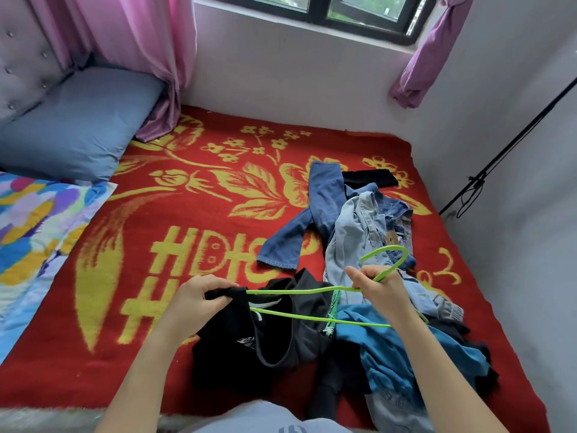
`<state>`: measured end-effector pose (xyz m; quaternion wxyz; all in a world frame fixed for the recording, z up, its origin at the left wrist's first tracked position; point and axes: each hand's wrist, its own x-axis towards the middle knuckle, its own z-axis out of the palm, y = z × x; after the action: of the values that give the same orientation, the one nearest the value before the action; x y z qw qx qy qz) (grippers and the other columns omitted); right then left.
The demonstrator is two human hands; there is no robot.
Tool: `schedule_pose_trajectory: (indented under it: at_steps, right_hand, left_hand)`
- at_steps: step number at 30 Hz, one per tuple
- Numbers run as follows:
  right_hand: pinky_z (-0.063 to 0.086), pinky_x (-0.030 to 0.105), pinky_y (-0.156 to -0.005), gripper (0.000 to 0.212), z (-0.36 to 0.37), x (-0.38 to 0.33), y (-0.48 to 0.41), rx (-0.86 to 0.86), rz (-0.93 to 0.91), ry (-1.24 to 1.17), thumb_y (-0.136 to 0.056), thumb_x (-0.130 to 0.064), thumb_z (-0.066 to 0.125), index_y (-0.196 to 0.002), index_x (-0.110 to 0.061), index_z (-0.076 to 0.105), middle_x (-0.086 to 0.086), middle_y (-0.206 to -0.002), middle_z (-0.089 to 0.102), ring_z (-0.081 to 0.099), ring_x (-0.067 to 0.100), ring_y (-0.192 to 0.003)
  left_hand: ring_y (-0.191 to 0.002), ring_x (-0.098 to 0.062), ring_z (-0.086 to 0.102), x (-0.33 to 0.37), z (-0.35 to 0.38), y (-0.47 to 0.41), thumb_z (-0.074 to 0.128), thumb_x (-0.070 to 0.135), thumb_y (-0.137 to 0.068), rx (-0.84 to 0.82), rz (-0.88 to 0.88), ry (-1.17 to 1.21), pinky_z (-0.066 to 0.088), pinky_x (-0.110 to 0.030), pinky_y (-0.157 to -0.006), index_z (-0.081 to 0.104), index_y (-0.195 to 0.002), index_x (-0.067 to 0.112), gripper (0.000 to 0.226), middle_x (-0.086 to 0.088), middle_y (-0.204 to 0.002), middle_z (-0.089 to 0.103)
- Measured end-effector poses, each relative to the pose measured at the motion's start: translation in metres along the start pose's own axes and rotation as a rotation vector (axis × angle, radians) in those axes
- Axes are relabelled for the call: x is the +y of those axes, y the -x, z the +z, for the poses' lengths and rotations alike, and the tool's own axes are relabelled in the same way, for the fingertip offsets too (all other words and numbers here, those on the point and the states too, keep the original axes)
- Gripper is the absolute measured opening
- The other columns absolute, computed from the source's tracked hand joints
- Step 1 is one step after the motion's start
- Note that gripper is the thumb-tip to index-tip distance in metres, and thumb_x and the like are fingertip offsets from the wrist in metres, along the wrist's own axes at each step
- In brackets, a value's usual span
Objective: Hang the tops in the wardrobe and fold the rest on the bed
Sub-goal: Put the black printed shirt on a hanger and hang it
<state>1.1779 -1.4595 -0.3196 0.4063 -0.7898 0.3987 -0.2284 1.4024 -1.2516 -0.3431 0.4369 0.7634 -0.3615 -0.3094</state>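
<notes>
A lime green hanger [299,291] lies level above the bed, its left end inside a black top [274,335]. My left hand [199,300] pinches the black fabric at that end. My right hand [379,289] grips the hanger at the base of its hook. To the right sits a heap of clothes: light denim [356,242], dark blue jeans [321,207], a bright blue garment [390,348] and a black piece [368,178]. All rest on the red and yellow blanket [175,232].
A blue-grey pillow [78,120] and a multicoloured pillow [34,220] lie at the left by a padded headboard. Pink curtains [140,48] hang beside the window [321,10]. A black pole [505,151] leans on the right wall.
</notes>
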Motion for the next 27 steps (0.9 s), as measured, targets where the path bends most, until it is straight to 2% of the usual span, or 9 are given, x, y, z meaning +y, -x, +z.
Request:
schedule_pose_trajectory:
  at_steps: [4, 8, 12, 14, 18, 21, 23, 25, 27]
  right_hand:
    - [0.021, 0.014, -0.043, 0.050, 0.005, -0.003, 0.003, 0.030, 0.039, -0.126, -0.087, -0.008, 0.062, -0.044, -0.009, 0.037, -0.008, -0.036, 0.026, 0.027, 0.007, -0.034]
    - [0.025, 0.017, -0.044, 0.056, 0.023, -0.011, 0.004, 0.072, 0.087, -0.220, -0.088, -0.014, 0.062, -0.035, -0.017, 0.045, -0.004, -0.038, 0.031, 0.027, 0.006, -0.037]
    - [0.030, 0.016, -0.044, 0.044, 0.045, -0.035, 0.006, 0.033, 0.102, -0.392, -0.089, -0.030, 0.059, -0.049, -0.013, 0.052, -0.009, -0.041, 0.039, 0.035, 0.003, -0.039]
    - [0.032, 0.020, -0.045, 0.035, 0.062, -0.047, 0.006, -0.002, 0.072, -0.399, -0.079, -0.050, 0.052, -0.054, -0.025, 0.050, -0.011, -0.041, 0.038, 0.036, 0.003, -0.041]
    - [0.030, 0.029, -0.047, 0.049, 0.077, -0.058, 0.005, -0.039, -0.004, -0.366, -0.067, -0.074, 0.044, -0.064, -0.025, 0.046, -0.009, -0.043, 0.037, 0.035, 0.008, -0.039]
    - [0.033, 0.019, -0.047, 0.052, 0.063, -0.061, 0.002, -0.199, -0.118, -0.296, -0.071, -0.069, 0.042, -0.070, -0.017, 0.041, -0.007, -0.042, 0.048, 0.044, 0.008, -0.038]
    - [0.041, 0.027, -0.057, 0.047, 0.055, -0.060, -0.001, -0.258, -0.243, -0.075, -0.076, -0.065, 0.040, -0.080, -0.018, 0.047, -0.013, -0.057, 0.058, 0.054, 0.011, -0.052]
    - [0.047, 0.036, -0.073, 0.047, 0.047, -0.053, -0.008, -0.114, -0.412, 0.140, -0.082, -0.061, 0.041, -0.089, -0.017, 0.058, -0.021, -0.076, 0.057, 0.057, 0.008, -0.068]
    - [0.046, 0.043, -0.080, 0.065, 0.031, -0.043, -0.018, 0.111, -0.487, 0.181, -0.088, -0.065, 0.034, -0.093, -0.009, 0.066, -0.017, -0.086, 0.056, 0.055, 0.007, -0.078]
  left_hand:
    - [-0.091, -0.004, 0.048, 0.014, 0.003, -0.002, 0.066, 0.002, -0.083, -0.031, 0.120, -0.133, 0.040, -0.019, -0.078, 0.063, -0.079, 0.046, 0.044, 0.027, -0.089, 0.063]
    - [-0.089, -0.021, 0.056, 0.036, 0.012, -0.007, 0.065, 0.005, -0.084, 0.032, 0.258, -0.323, 0.044, -0.037, -0.083, 0.073, -0.102, 0.021, 0.025, 0.007, -0.083, 0.069]
    - [-0.077, -0.014, 0.054, 0.046, 0.027, -0.013, 0.067, 0.010, -0.081, 0.076, 0.442, -0.432, 0.037, -0.024, -0.064, 0.075, -0.099, 0.012, 0.020, 0.001, -0.083, 0.070]
    - [-0.073, -0.008, 0.056, 0.054, 0.038, -0.013, 0.063, 0.016, -0.072, 0.068, 0.486, -0.420, 0.038, -0.019, -0.057, 0.077, -0.089, 0.015, 0.023, 0.006, -0.076, 0.069]
    - [-0.059, -0.006, 0.059, 0.062, 0.050, -0.012, 0.063, 0.019, -0.057, 0.075, 0.580, -0.553, 0.039, -0.013, -0.041, 0.077, -0.076, 0.024, 0.023, 0.015, -0.063, 0.063]
    - [-0.077, -0.005, 0.053, 0.057, 0.045, -0.016, 0.058, 0.015, -0.073, 0.054, 0.464, -0.417, 0.048, -0.028, -0.056, 0.076, -0.094, 0.018, 0.027, 0.009, -0.075, 0.066]
    - [-0.082, 0.000, 0.054, 0.055, 0.036, -0.019, 0.059, 0.006, -0.085, -0.004, 0.361, -0.283, 0.046, -0.023, -0.073, 0.073, -0.104, 0.013, 0.025, 0.010, -0.082, 0.063]
    - [-0.084, 0.004, 0.056, 0.057, 0.026, -0.020, 0.062, -0.005, -0.083, 0.023, 0.316, -0.175, 0.042, -0.012, -0.075, 0.072, -0.104, 0.009, 0.027, 0.013, -0.083, 0.062]
    - [-0.087, -0.001, 0.058, 0.060, 0.014, -0.020, 0.064, -0.008, -0.080, 0.092, 0.267, -0.086, 0.044, -0.012, -0.076, 0.073, -0.103, 0.007, 0.028, 0.010, -0.082, 0.066]
